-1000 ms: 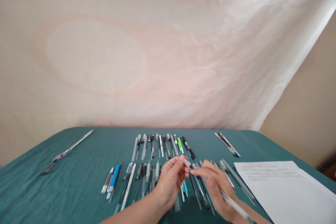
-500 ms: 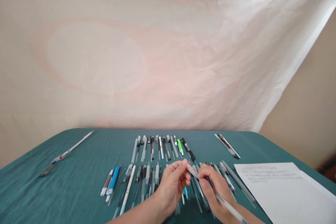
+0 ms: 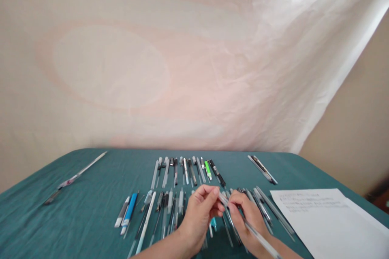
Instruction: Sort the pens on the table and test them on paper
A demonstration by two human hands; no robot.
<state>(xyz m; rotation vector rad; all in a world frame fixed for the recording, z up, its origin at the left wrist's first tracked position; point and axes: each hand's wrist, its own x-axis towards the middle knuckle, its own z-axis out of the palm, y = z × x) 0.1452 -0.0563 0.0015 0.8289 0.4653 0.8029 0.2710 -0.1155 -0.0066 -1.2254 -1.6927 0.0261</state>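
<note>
Both of my hands meet low in the middle of the picture over a teal tablecloth (image 3: 85, 226). My right hand (image 3: 247, 220) grips a long clear pen (image 3: 258, 236) that runs back over my wrist. My left hand (image 3: 199, 214) pinches the pen's far tip (image 3: 221, 197) with thumb and fingers. Under and around the hands lies a near row of several pens (image 3: 165, 210). A second row of several pens (image 3: 185, 170), one of them bright green (image 3: 208, 169), lies just beyond.
A white sheet of paper (image 3: 328, 220) with printed lines lies at the right. Two dark pens (image 3: 263, 169) lie at the back right, and a long thin white pen (image 3: 75, 176) at the far left. A blue pen (image 3: 129, 214) lies left of the near row. A pale cloth hangs behind the table.
Both hands have drawn a little toward me and closer together. The left fingers have closed over the pen's tip, and the pen has slid back along my right wrist.
</note>
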